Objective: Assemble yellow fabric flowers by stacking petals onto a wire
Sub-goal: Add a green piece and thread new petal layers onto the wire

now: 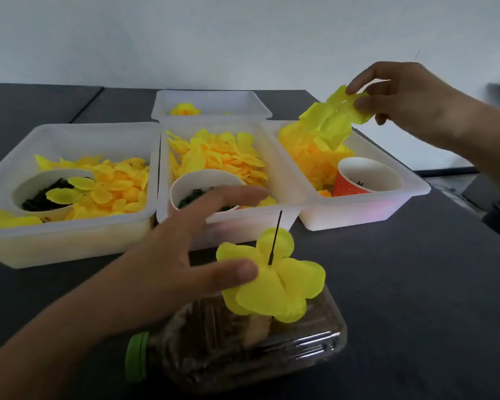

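A thin black wire (275,237) stands upright from a clear plastic bottle (243,350) lying on its side near me. Yellow petal layers (272,278) are stacked on the wire. My left hand (185,249) hovers just left of this flower with fingers spread, its thumb tip touching or nearly touching a petal. My right hand (401,96) is raised above the right tray (358,209) and pinches a clump of bright yellow petals (334,116) that hangs down toward the tray's petal pile.
Three white trays sit side by side on the dark table: left tray (55,243), middle tray (243,223), both holding yellow petals and a paper cup of dark bits. A fourth tray (214,102) behind holds a yellow flower. A red cup (355,183) stands in the right tray.
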Action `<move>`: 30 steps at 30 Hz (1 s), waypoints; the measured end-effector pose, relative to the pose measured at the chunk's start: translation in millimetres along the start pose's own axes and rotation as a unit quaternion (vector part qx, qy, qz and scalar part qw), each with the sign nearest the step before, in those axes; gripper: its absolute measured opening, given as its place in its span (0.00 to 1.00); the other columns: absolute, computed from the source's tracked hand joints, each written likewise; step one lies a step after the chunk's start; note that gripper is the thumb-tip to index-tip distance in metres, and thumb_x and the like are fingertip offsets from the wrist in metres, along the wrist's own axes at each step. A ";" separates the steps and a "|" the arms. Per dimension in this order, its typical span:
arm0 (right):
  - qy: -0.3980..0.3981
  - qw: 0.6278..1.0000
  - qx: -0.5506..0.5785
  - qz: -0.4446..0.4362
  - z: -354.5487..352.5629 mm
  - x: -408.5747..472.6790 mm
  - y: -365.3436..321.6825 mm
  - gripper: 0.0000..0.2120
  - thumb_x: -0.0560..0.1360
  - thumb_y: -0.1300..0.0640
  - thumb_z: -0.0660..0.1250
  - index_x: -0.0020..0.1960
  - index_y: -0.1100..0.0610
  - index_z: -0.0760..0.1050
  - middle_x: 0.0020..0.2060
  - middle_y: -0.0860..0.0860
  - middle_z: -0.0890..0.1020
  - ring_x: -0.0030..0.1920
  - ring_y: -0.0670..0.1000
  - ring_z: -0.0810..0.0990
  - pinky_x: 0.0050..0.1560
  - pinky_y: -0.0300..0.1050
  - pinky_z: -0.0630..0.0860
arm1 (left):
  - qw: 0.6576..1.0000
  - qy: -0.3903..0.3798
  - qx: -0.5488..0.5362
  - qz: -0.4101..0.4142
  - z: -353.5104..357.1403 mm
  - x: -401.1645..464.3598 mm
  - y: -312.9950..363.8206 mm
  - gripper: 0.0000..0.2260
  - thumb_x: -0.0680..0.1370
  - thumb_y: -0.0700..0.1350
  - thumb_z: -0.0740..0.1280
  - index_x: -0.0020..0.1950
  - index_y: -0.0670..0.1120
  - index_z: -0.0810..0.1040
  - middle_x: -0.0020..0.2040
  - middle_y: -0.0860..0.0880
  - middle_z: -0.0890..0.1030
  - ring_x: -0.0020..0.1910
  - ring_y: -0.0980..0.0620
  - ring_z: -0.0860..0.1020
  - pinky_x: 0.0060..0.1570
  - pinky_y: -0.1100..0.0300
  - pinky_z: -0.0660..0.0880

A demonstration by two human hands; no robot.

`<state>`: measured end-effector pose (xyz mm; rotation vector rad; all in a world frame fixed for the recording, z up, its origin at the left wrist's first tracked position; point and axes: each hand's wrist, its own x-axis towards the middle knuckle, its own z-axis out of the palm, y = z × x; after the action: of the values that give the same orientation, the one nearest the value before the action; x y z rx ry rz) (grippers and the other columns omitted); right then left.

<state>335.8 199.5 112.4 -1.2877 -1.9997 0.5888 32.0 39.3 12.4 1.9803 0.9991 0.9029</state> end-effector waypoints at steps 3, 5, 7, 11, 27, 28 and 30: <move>0.010 0.994 0.108 0.003 0.9 -20.4 -15.2 0.08 0.78 0.66 0.64 0.50 0.54 0.76 0.36 0.53 0.77 0.30 0.48 0.72 0.32 0.37 0.69 | 0.996 0.082 -0.010 0.019 -14.5 4.0 8.8 0.20 0.74 0.61 0.63 0.65 0.58 0.74 0.62 0.62 0.78 0.59 0.67 0.76 0.55 0.68 0.73; 0.004 0.985 0.173 0.012 5.8 -33.5 -25.8 0.09 0.79 0.67 0.63 0.49 0.53 0.75 0.35 0.51 0.76 0.29 0.48 0.71 0.32 0.38 0.68 | 0.992 0.120 -0.034 0.001 -19.6 6.5 13.4 0.14 0.77 0.56 0.62 0.61 0.56 0.77 0.57 0.60 0.81 0.58 0.63 0.78 0.54 0.66 0.74; -0.015 0.975 0.222 0.016 14.1 -47.5 -37.1 0.09 0.78 0.67 0.62 0.49 0.54 0.75 0.34 0.50 0.75 0.28 0.48 0.71 0.31 0.39 0.68 | 0.991 0.131 -0.033 -0.021 -19.6 6.8 17.1 0.12 0.78 0.52 0.60 0.58 0.56 0.79 0.53 0.58 0.83 0.57 0.59 0.80 0.56 0.57 0.74; -0.074 0.958 0.277 0.017 34.1 -75.6 -57.3 0.08 0.78 0.67 0.63 0.51 0.55 0.73 0.34 0.53 0.73 0.25 0.48 0.70 0.26 0.39 0.65 | 0.991 0.127 -0.027 -0.030 -10.1 2.3 25.2 0.14 0.78 0.53 0.57 0.56 0.54 0.80 0.49 0.58 0.82 0.51 0.57 0.80 0.49 0.63 0.74; -0.190 0.902 0.376 0.094 83.7 -117.7 -59.6 0.11 0.70 0.57 0.68 0.52 0.56 0.74 0.37 0.57 0.73 0.27 0.49 0.70 0.25 0.37 0.66 | 0.969 0.185 -0.130 -0.102 14.9 3.2 41.6 0.17 0.82 0.41 0.58 0.34 0.38 0.69 0.23 0.53 0.66 0.19 0.61 0.63 0.24 0.76 0.66; -0.191 0.895 0.390 0.103 85.1 -118.0 -58.3 0.12 0.71 0.56 0.67 0.53 0.57 0.73 0.36 0.56 0.75 0.26 0.48 0.71 0.24 0.37 0.66 | 0.969 0.189 -0.123 -0.104 15.0 2.2 40.0 0.16 0.82 0.42 0.58 0.35 0.37 0.70 0.23 0.53 0.67 0.20 0.61 0.63 0.23 0.74 0.65; -0.196 0.885 0.407 0.115 87.1 -118.7 -55.8 0.13 0.71 0.53 0.66 0.53 0.57 0.73 0.33 0.53 0.76 0.26 0.48 0.71 0.25 0.37 0.65 | 0.967 0.203 -0.112 -0.110 15.4 -0.3 35.9 0.16 0.82 0.44 0.59 0.37 0.36 0.71 0.23 0.53 0.69 0.22 0.59 0.63 0.23 0.71 0.63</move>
<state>270.6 67.3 57.0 -0.9009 -1.5646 1.7003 56.8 19.1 34.7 1.4926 1.2526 1.2626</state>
